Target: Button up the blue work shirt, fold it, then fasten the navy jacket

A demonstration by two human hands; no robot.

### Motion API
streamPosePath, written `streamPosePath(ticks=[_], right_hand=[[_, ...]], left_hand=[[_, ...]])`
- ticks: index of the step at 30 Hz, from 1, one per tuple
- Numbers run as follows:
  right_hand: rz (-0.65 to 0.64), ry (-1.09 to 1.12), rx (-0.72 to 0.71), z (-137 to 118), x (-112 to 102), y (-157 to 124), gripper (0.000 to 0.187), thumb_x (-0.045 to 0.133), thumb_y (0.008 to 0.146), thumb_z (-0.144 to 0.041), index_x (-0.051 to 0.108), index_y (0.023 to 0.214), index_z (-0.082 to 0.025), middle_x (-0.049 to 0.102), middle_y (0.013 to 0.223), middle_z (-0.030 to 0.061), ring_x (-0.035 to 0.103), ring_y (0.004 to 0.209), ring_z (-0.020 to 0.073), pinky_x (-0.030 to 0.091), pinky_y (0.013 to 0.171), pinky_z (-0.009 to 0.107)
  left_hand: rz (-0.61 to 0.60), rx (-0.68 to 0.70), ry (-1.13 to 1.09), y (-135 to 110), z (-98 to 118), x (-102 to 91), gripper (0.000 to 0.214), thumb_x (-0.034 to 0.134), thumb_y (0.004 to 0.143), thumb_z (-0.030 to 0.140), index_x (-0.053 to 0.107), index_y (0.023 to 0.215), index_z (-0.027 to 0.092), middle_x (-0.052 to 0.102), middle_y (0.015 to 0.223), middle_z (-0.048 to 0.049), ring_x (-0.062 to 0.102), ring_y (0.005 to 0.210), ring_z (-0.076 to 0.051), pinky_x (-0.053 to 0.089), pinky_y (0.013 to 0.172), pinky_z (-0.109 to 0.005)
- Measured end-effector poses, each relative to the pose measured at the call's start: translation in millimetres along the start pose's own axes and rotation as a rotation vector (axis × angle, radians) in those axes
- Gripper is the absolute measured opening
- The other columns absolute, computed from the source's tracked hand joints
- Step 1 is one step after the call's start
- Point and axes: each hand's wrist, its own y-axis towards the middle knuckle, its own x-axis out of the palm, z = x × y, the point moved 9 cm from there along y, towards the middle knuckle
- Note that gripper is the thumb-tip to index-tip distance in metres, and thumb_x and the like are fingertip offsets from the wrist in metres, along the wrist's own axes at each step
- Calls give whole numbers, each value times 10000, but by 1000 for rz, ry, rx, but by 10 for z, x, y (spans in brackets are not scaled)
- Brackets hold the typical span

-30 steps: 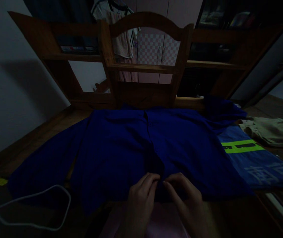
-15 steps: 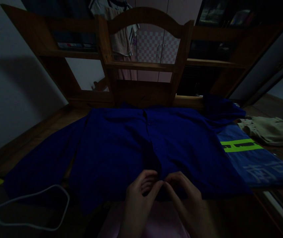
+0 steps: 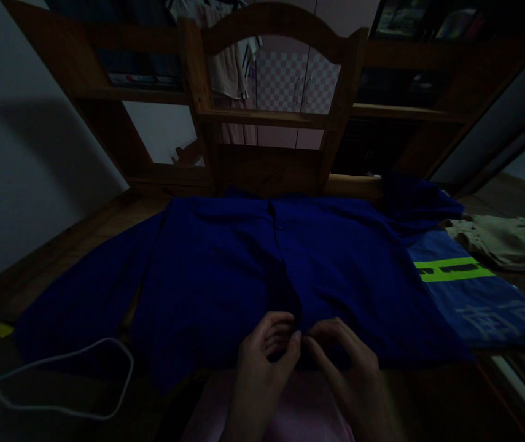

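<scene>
A dark blue button-front shirt (image 3: 216,258) lies spread out before me, its long sleeve reaching to the left. The front opening runs down the middle, with small buttons along its right-hand edge. At the hem end of that opening, my left hand (image 3: 266,356) pinches the cloth, fingers curled and thumb raised against the edge. Just beside it, my right hand (image 3: 347,353) grips the other edge of the shirt between thumb and fingers. The fingertips of both hands nearly meet. Any button between them is hidden in the dim light.
A folded blue garment (image 3: 478,307) with a yellow-green stripe lies at the right, near folded beige cloth (image 3: 515,239). A white cable (image 3: 59,356) loops at the lower left. Behind the shirt stands a wooden shelf frame (image 3: 266,116).
My left thumb has lifted slightly away from the right fingertips. Both hands stay at the shirt's hem. The whole view has shifted a little.
</scene>
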Motion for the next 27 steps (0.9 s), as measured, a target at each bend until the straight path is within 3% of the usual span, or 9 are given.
streamPosePath(ticks=[4,11,16,27], right_hand=[[-39,27,23,41,15,-11,58,583,890,-162,560,921,-206,559,853,-1,557,781,127,444,681,236],[-71,-5,-91,-93,-15,4,115,573,887,-117,579,964,-203,574,900,18,566,830,140,457,714,244],[-57,-19,-97,-127,-53,-3,98,565,891,-111,574,951,-189,570,888,27,563,826,143,454,706,247],[-109,12,-129,-166,17,-21,126,553,891,-91,565,964,-193,562,887,21,556,832,136,452,697,250]], left_hand=[[-69,-49,-85,7,-53,11,303,656,831,322,546,1063,161,625,913,-55,627,855,-168,495,754,-224],[-189,-84,-268,11,-53,75,327,658,841,318,548,1075,119,619,992,-119,610,924,-223,502,823,-317],[-240,-91,-362,12,-24,133,344,680,826,304,549,1075,106,609,994,-134,610,895,-233,508,816,-357],[-259,-70,-422,24,-135,102,312,686,818,295,542,1038,126,609,938,-108,603,873,-212,501,774,-309]])
